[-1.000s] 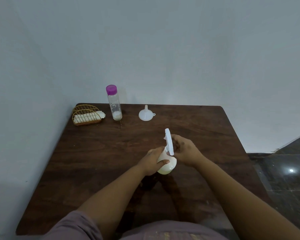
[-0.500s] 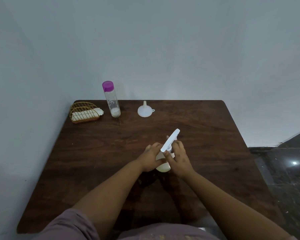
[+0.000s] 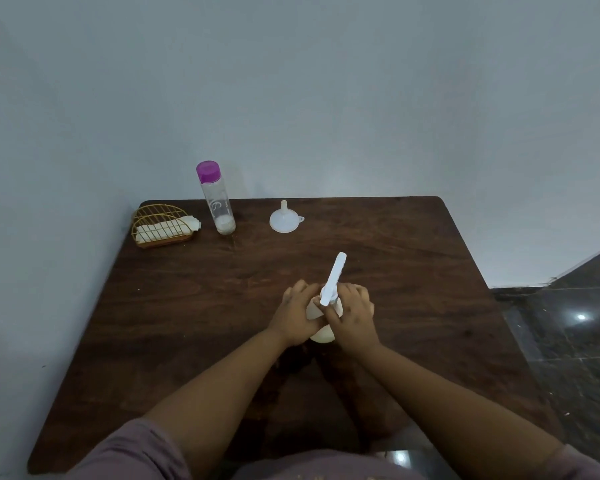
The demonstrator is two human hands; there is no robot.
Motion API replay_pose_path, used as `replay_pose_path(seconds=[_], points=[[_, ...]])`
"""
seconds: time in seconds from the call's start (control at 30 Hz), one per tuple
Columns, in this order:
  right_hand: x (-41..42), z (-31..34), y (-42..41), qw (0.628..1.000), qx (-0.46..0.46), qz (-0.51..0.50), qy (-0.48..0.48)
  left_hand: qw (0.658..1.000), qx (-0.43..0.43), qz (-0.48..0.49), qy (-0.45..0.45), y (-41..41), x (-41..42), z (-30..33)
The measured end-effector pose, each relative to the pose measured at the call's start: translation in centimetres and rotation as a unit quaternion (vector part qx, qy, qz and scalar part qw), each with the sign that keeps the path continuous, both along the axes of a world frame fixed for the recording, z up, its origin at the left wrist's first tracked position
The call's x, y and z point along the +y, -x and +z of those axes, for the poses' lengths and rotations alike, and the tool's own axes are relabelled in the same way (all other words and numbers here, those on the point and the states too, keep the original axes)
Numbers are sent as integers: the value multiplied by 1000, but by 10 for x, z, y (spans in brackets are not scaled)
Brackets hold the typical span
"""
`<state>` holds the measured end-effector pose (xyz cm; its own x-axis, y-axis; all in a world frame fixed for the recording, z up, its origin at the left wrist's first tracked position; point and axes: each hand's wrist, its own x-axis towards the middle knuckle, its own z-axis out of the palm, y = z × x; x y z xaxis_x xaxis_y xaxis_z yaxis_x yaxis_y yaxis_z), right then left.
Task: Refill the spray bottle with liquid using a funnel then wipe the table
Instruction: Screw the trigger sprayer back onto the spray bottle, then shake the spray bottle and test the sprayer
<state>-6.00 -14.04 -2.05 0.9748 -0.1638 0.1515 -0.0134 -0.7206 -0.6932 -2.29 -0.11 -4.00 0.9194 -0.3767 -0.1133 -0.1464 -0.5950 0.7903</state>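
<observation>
My left hand (image 3: 297, 317) grips the body of the spray bottle (image 3: 321, 336) near the middle of the table (image 3: 413, 271), fingers curled round it. My right hand (image 3: 352, 315) pinches the collar under the spray head (image 3: 333, 277), which has swung round from a second ago and now points toward the far edge. I judge the cap is unscrewing. The funnel (image 3: 284, 221) and refill bottle (image 3: 217, 199) wait near the far edge, untouched.

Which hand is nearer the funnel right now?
Right, though only slightly. The funnel sits at the table's far edge, apart from both hands. The right hand and the left hand both grip the spray bottle nearer the person; the right's fingertips lie marginally closer.
</observation>
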Motion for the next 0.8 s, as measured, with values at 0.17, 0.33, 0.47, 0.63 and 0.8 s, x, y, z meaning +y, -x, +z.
replay_pose_path(seconds=[0.17,0.33,0.47,0.63,0.8], points=[[16,-6,2,995,20,-93,-4,997,16,31,76,9,-11,-7],[19,-2,-1,985,8,-98,-144,999,-8,35,28,7,-10,-5],[11,10,-17,983,23,30,-178,994,43,-62,-78,9,-11,-8],[3,10,-3,991,-7,43,-125,995,86,-27,41,48,-28,-10],[-19,2,23,980,186,27,-67,970,220,-25,100,106,-53,-10]])
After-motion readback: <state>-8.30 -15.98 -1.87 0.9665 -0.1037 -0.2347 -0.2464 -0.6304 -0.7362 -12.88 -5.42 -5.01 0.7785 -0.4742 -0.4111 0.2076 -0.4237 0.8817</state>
